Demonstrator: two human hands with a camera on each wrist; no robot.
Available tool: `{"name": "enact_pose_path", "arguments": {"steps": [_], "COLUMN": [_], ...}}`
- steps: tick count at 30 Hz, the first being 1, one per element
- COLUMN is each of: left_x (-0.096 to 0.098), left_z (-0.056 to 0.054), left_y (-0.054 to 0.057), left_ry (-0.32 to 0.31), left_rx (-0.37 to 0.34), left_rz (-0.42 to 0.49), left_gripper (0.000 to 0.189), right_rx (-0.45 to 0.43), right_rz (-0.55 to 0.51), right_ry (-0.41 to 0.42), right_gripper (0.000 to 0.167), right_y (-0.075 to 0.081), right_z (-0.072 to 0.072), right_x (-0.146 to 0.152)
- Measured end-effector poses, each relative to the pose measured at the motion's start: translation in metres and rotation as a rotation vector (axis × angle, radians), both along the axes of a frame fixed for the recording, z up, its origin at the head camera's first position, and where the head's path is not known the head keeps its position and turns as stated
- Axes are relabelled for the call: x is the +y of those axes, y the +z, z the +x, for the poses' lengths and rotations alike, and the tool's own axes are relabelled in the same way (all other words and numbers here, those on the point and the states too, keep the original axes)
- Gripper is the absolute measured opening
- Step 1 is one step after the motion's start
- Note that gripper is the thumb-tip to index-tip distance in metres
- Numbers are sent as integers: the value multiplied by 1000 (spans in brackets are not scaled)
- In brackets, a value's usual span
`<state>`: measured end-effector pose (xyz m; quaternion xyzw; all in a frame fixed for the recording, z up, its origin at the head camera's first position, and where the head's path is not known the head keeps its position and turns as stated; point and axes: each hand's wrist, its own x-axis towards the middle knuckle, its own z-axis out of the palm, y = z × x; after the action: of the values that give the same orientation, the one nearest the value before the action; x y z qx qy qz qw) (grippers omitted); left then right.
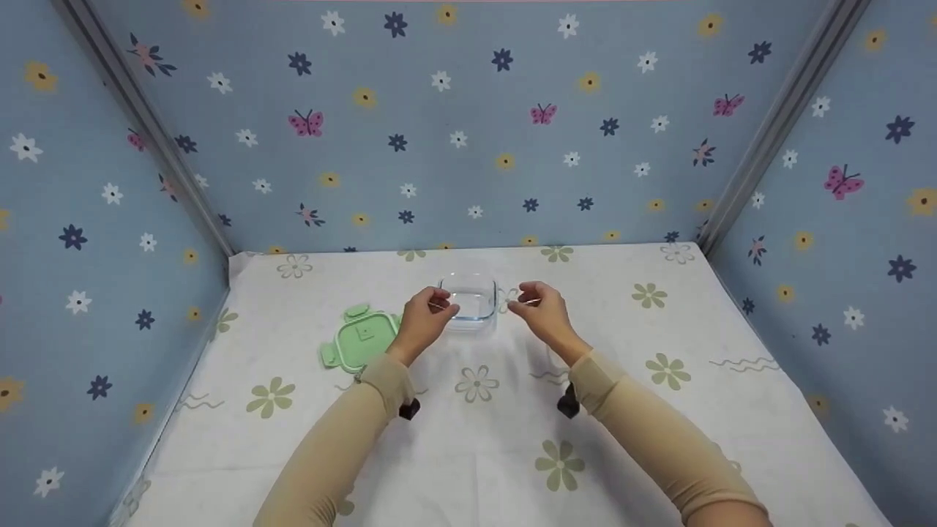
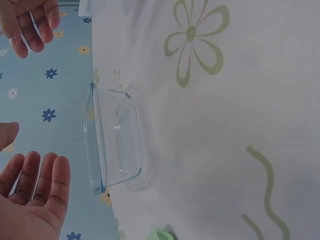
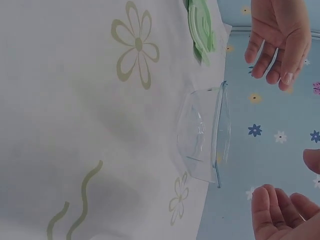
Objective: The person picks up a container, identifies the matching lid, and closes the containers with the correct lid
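Two loose grips, the left hand (image 1: 424, 319) near 8 o'clock of the box (image 1: 472, 306) and the right hand (image 1: 543, 313) near 3 o'clock, hang apart from it. The box stands upright on the table (image 1: 483, 435); the lid (image 1: 366, 342) lies farther out at 8 o'clock, partly behind the left hand.

Cloth (image 1: 476, 439) is covering the table; container (image 1: 472, 301) is sitting on it, near the middle, toward the back edge. Left hand (image 1: 424, 318) is hanging above the container's left side, right hand (image 1: 542, 311) above its right, both apart from it in the wrist views. Lid (image 1: 364, 342) is lying on the cloth, left of the container and slightly nearer the person. Back wall (image 1: 468, 176) is standing behind the table; left wall (image 1: 110, 278) and right wall (image 1: 842, 285) are flanking it.
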<state>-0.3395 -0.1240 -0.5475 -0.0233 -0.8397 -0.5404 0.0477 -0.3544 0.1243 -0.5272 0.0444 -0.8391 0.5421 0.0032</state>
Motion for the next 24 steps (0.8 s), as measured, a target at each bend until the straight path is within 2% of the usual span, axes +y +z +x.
{"name": "enact_pose_path", "arguments": {"steps": [7,19,24], "left_x": [-7,-8,-9], "left_z": [-8,-16,-20], "left_y": [-4,-26,-32], "left_ry": [27,105,102], "left_rx": [3,20,-4], "left_rz": [42,64,50], "left_gripper": [28,39,48], "right_rx": [-8,-43,-81], "right_rz": [-32,-52,-63], "right_ry": [-39,-68,-70], "right_gripper": [45,57,60], "right_y": [-10,-26,-33], "right_z": [-3,-6,-8], "right_x": [-5,-19,-23]}}
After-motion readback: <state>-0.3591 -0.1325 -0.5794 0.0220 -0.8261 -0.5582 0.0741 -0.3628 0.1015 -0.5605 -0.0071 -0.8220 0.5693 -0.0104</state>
